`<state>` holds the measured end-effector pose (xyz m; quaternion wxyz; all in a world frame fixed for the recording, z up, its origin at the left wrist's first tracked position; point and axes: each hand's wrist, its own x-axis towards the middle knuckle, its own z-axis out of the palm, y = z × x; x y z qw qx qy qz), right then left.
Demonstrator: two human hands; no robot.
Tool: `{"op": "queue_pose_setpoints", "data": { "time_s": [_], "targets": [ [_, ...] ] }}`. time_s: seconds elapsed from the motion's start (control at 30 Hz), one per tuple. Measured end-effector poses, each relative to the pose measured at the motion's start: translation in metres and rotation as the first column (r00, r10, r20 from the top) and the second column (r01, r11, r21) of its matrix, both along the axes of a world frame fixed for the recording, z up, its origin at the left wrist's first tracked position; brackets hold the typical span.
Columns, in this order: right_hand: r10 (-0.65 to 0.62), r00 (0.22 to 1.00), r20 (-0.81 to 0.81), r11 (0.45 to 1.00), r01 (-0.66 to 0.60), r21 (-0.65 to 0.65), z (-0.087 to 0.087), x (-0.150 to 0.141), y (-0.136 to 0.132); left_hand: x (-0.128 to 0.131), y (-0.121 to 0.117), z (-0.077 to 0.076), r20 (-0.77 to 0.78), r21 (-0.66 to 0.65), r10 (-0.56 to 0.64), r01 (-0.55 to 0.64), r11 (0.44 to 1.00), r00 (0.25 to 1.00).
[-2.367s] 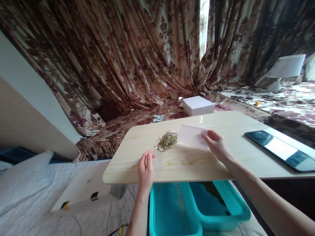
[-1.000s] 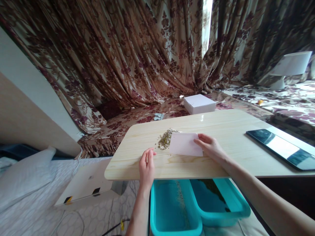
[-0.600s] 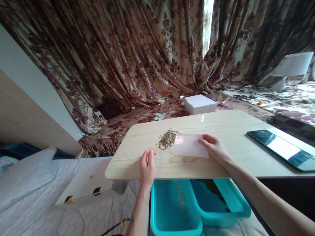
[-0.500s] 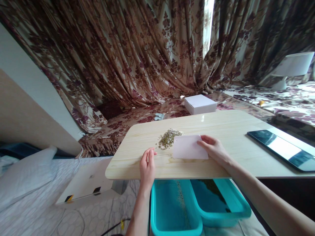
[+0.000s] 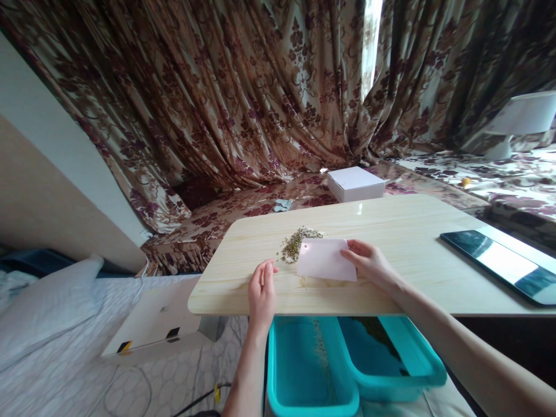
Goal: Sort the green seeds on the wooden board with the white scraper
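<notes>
head camera view, nearest first: two turquoise tubs stand side by side below the tabletop's near edge. the left tub (image 5: 313,409) has a line of pale specks along its right inner side; the right tub (image 5: 406,386) holds dark contents with a brownish fringe. to their left, a black cable (image 5: 200,398) with a yellow tag (image 5: 216,394) and a white case (image 5: 163,314) lie on a pale quilted bed (image 5: 52,344).

at the near part of the wood-grained tabletop (image 5: 230,272), the left hand (image 5: 262,289) has its grip released, fingers loosely curved, near the pile's lower left. the right hand (image 5: 369,263) has its grip closed on the right end of a white card (image 5: 326,260), which bears a small dark spot near its upper left corner. the card overlaps the near right side of a green-and-white pile of small bits (image 5: 299,240) on the tabletop; whether they touch i cannot tell. well to the right lies a dark, glossy flat device (image 5: 499,266).

beyond the far edge are a light blue cloth (image 5: 282,205) and a white box (image 5: 356,185). behind them hang floral curtains (image 5: 243,87), with a white lamp (image 5: 532,116) at far right.
</notes>
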<state>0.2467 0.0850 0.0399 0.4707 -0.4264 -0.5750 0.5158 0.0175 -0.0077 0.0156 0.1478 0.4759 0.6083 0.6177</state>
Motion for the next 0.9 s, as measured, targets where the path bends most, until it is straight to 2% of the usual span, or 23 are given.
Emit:
{"op": "queue_pose_setpoints", "data": {
  "time_s": [0.2,0.43,0.5,0.6,0.7,0.8,0.9],
  "targets": [
    [0.167,0.986,-0.007,0.985,-0.167,-0.032,0.004,-0.004,-0.017,0.000,-0.001,0.002,0.004,0.000,-0.003,0.003,1.000,1.000],
    [0.306,0.952,-0.010,0.949,-0.306,-0.077,0.004,-0.004,-0.041,-0.001,0.000,-0.001,0.004,-0.003,-0.013,0.013,1.000,1.000],
    [0.266,0.964,-0.007,0.963,-0.266,-0.045,0.008,0.002,-0.039,-0.001,0.001,-0.001,0.006,-0.005,-0.011,0.011,1.000,1.000],
    [0.058,0.998,-0.023,0.995,-0.056,0.089,0.015,0.013,-0.021,-0.001,0.001,-0.001,0.007,-0.005,-0.009,0.009,1.000,1.000],
    [-0.095,0.992,-0.083,0.972,0.110,0.209,0.018,0.019,0.004,0.000,0.000,0.000,0.004,-0.003,-0.008,0.008,1.000,1.000],
    [-0.080,0.991,-0.111,0.962,0.106,0.253,0.016,0.015,0.022,0.000,0.000,0.001,0.003,-0.004,-0.005,0.005,1.000,1.000],
    [-0.033,0.994,-0.105,0.961,0.060,0.270,0.013,0.006,0.029,0.001,-0.001,0.001,0.001,-0.008,-0.005,0.005,1.000,1.000]
  ]
}}
